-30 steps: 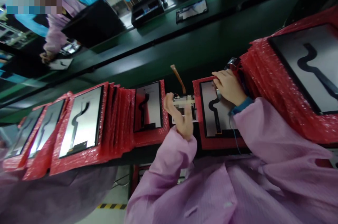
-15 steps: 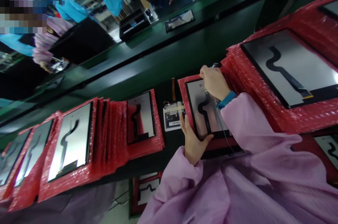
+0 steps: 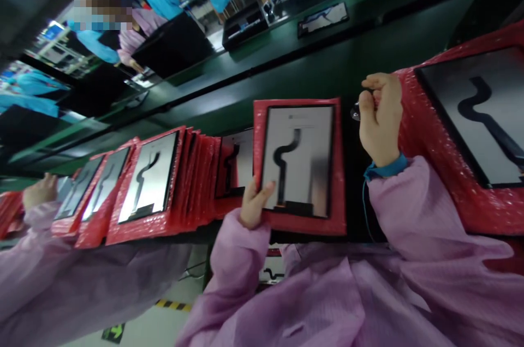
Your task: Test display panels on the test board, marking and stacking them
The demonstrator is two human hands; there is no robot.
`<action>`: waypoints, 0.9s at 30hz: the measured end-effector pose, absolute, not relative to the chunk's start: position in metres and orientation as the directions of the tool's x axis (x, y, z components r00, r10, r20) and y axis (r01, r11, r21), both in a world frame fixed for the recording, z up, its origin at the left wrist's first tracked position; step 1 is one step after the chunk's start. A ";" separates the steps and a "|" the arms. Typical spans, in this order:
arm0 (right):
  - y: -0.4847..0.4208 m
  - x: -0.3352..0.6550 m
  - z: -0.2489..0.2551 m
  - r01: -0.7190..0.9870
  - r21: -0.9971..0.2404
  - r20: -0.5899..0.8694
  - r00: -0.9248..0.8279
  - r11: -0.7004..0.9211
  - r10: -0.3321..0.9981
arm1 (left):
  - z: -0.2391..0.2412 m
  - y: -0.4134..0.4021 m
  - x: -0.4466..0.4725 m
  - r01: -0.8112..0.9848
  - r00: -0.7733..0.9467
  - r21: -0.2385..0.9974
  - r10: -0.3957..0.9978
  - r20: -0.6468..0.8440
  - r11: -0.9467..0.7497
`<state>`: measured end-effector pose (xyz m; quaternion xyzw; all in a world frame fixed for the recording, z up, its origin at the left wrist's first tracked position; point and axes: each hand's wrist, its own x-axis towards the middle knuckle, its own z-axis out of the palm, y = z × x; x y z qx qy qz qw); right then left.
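My left hand (image 3: 252, 206) grips the lower left edge of a red bubble-wrap bag (image 3: 339, 183), thumb on top. On this bag lies a display panel (image 3: 307, 167) with a silvery back and a curved black ribbon cable (image 3: 280, 159). Off to the right, my right hand (image 3: 380, 120) is raised with loosely curled fingers, a gap showing between thumb and forefinger. I see nothing held in it. A small shiny object (image 3: 355, 113), too unclear to name, is beside its thumb. Another display panel (image 3: 244, 156) is partly hidden behind the bag on the left.
Red bags with display panels (image 3: 149, 180) are stacked on the left, and another stack (image 3: 475, 118) stands on the right. A co-worker's hand (image 3: 40, 191) is at the far left. Across the green bench, a panel (image 3: 323, 19) lies near a black tray (image 3: 244, 25).
My left hand has moved the bag and panel leftward, over where the small board lay in view. My right hand has come off the panel to the right. The view has shifted.
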<state>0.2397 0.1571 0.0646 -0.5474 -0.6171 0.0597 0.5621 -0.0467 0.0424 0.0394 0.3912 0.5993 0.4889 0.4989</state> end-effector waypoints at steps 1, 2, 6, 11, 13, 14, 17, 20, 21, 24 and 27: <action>0.159 0.239 0.061 0.597 -0.702 0.615 0.232 0.389 0.754 | 0.044 0.046 -0.069 -0.043 -0.259 0.967 0.932 -0.252 0.250; 0.162 0.238 0.057 0.585 -0.714 0.602 0.230 0.386 0.765 | 0.048 0.050 -0.091 -0.033 -0.318 0.961 0.909 -0.269 0.273; 0.167 0.234 0.047 0.571 -0.731 0.574 0.219 0.374 0.789 | 0.057 0.061 -0.158 0.143 -0.558 0.896 0.782 -0.278 0.420; 0.162 0.229 0.045 0.582 -0.739 0.535 0.200 0.340 0.821 | 0.048 0.071 -0.194 0.318 -0.612 0.802 0.756 -0.234 0.505; 0.160 0.228 0.044 0.588 -0.738 0.519 0.182 0.330 0.836 | 0.040 0.073 -0.200 0.403 -0.637 0.753 0.750 -0.176 0.519; 0.159 0.228 0.043 0.593 -0.736 0.511 0.169 0.328 0.843 | 0.036 0.073 -0.201 0.446 -0.655 0.724 0.743 -0.135 0.526; 0.157 0.224 0.039 0.620 -0.721 0.480 0.121 0.311 0.869 | 0.025 0.070 -0.194 0.573 -0.698 0.618 0.715 0.024 0.538; 0.142 0.218 0.037 0.660 -0.690 0.445 0.063 0.297 0.893 | 0.017 0.056 -0.177 0.682 -0.678 0.520 0.710 0.188 0.514; 0.132 0.216 0.038 0.678 -0.671 0.442 0.043 0.299 0.896 | 0.016 0.049 -0.170 0.710 -0.660 0.496 0.717 0.224 0.499; 0.085 0.217 0.044 0.761 -0.561 0.500 -0.002 0.326 0.866 | 0.016 0.026 -0.151 0.804 -0.566 0.435 0.744 0.354 0.405; 0.027 0.230 0.051 0.860 -0.409 0.623 0.020 0.304 0.782 | 0.015 0.011 -0.129 0.905 -0.376 0.387 0.752 0.541 0.174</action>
